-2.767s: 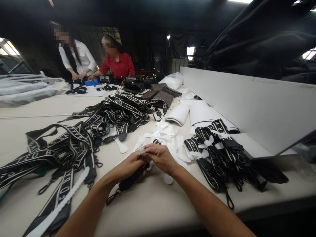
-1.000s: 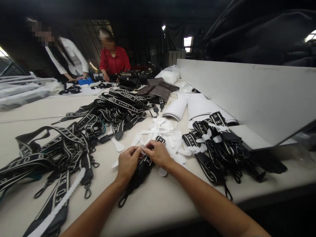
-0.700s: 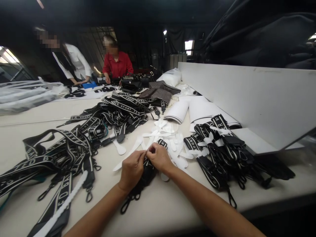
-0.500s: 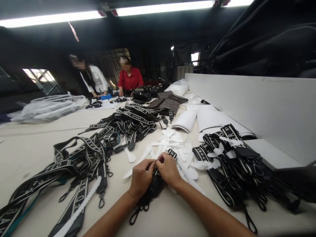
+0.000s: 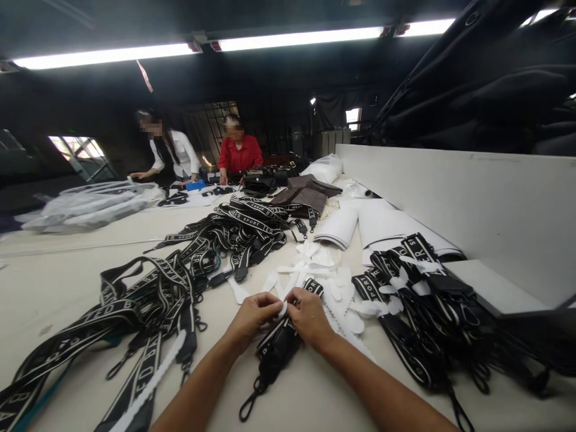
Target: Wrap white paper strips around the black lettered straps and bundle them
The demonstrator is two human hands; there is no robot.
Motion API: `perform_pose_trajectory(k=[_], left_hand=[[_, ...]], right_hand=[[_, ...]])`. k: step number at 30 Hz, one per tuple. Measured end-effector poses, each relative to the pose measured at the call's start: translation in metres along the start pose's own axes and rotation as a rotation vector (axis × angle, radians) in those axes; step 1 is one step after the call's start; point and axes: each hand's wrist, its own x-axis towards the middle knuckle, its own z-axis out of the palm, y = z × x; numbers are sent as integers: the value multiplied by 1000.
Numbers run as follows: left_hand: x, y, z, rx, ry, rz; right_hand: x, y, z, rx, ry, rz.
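A folded black webbing strap [image 5: 279, 353] with pale edge stripes and lettering lies on the table between my forearms, its black snap hook toward me. Over it, my left hand [image 5: 254, 318] pinches the rounded end of a white strip [image 5: 283, 309] between thumb and fingertips. My right hand [image 5: 310, 318] is closed at the same strip, close against the left fingertips. The right fingers hide part of the strap, and how the strip runs around it cannot be made out. Loose white strips [image 5: 333, 288] with notched edges lie just beyond my right hand.
Long lettered straps [image 5: 153, 288] lie tangled at the left and middle. Folded straps [image 5: 418, 294] with white strips around them are piled at right, beside a white panel [image 5: 450, 198]. White sheets [image 5: 339, 225] and brown pieces [image 5: 306, 191] lie farther back. Two people stand across the table.
My left hand has shifted slightly left, so the white strip's end now shows between my fingertips. More of the folded strap and its hook is visible. One person across the table has reached out an arm.
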Motion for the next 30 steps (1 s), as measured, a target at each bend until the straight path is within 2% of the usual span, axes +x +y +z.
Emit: perform_pose_trajectory(k=[3,6,11,16,22,25,30], left_hand=[[-1,1,-1,-22,18,-24],[-1,1,3,-26,88,28],[-7,2,13,0,187,129],[-14,6,21,9,235,190],[-22,16,25,-37,426,306],[-23,19,22,-161,401,277],[-18,31,7,-481,225,56]], right_hand=[[-1,-6,-2,-41,44,10],[-4,-13,-6,-105,92,66],[-6,-19,-11,3,-54,171],[-9,-23,-8,-45,69,152],[-13,-31,0,-33,129,102],[-11,-29,0,42,109,138],[-6,-26,-3,132,62,174]])
